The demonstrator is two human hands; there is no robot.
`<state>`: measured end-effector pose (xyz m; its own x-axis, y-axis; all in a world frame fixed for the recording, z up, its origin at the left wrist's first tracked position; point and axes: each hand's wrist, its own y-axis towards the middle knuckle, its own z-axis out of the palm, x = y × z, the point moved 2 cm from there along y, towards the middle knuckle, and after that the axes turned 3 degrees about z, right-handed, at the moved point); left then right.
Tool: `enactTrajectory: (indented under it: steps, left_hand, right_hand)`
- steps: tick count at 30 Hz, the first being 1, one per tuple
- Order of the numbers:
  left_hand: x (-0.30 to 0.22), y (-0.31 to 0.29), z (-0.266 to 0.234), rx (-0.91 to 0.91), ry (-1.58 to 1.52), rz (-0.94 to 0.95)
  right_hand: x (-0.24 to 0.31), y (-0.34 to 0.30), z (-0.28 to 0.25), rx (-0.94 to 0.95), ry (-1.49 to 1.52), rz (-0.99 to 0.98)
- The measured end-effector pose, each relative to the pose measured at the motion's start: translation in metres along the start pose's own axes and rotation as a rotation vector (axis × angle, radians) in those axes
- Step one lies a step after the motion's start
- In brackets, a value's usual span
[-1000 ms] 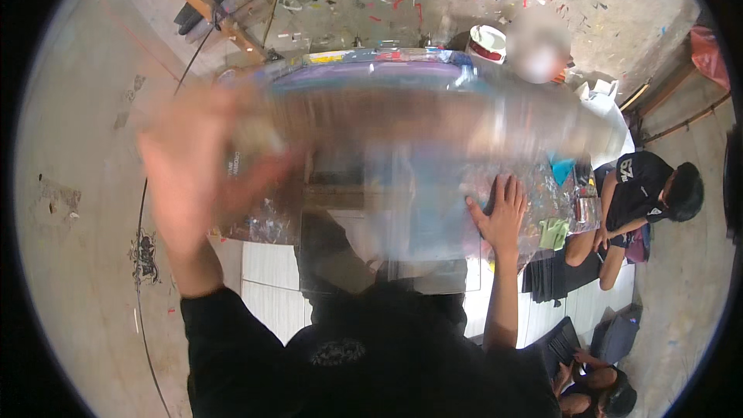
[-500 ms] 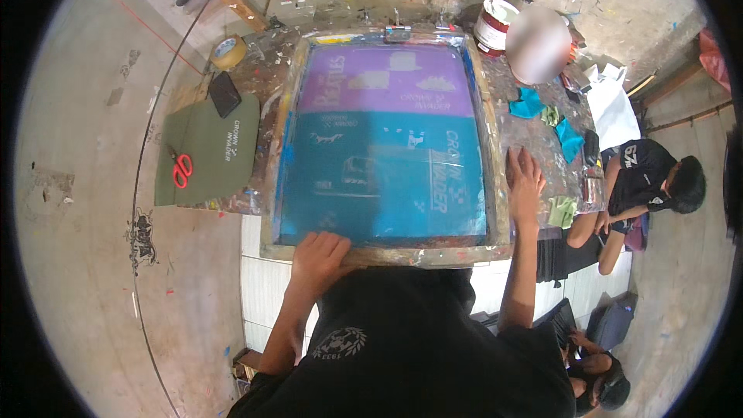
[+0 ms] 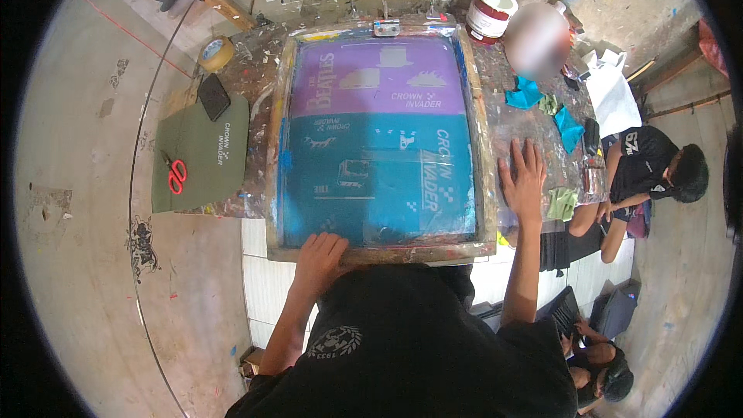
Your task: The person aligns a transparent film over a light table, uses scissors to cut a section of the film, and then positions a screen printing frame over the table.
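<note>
So the screen (image 3: 379, 139) is lying flat on the surface (image 3: 534, 120), purple mesh at the far half, teal at the near half, wood frame all round. Left hand (image 3: 319, 257) is curled over the near frame edge at the left corner, fingers closed on it. Right hand (image 3: 524, 178) isn't holding anything, it's spread flat and open on the surface just beside the screen's right rail.

What I'd worry about: only one hand is gripping the frame, so if it gets lifted or nudged from that corner it could twist or slide and smear whatever sits under it. The surface looks slick with old ink too, so the flat palm could slip.

Containers: a paint tub (image 3: 490, 10) sits past the far right corner of the screen, white rim, dark red sides; can't really see what's inside. A tape roll (image 3: 216, 53) sits off the far left corner, and red scissors (image 3: 178, 176) lie on a green cloth (image 3: 203, 156) at left.
</note>
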<state>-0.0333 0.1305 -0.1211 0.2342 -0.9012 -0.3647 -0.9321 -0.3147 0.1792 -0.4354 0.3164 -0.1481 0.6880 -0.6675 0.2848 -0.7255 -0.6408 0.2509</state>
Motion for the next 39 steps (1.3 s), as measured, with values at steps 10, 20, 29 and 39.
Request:
enactTrajectory:
  steps: [10, 20, 29, 39]
  left_hand:
    - [-0.0012, 0.0014, -0.0007, -0.014, 0.004, -0.001]
    - [0.0028, -0.0044, 0.0038, -0.011, 0.031, 0.028]
    - [0.0007, -0.0013, -0.0009, -0.02, 0.055, 0.017]
    - [-0.0012, -0.001, 0.0001, -0.024, -0.004, -0.052]
  right_hand:
    - [0.0025, 0.0014, -0.0026, 0.008, -0.05, -0.012]
    - [0.0049, 0.0029, 0.0011, 0.031, -0.046, 0.007]
    - [0.0055, 0.0012, 0.0008, 0.033, -0.083, 0.025]
    - [0.0053, -0.0008, 0.0041, 0.012, -0.11, 0.004]
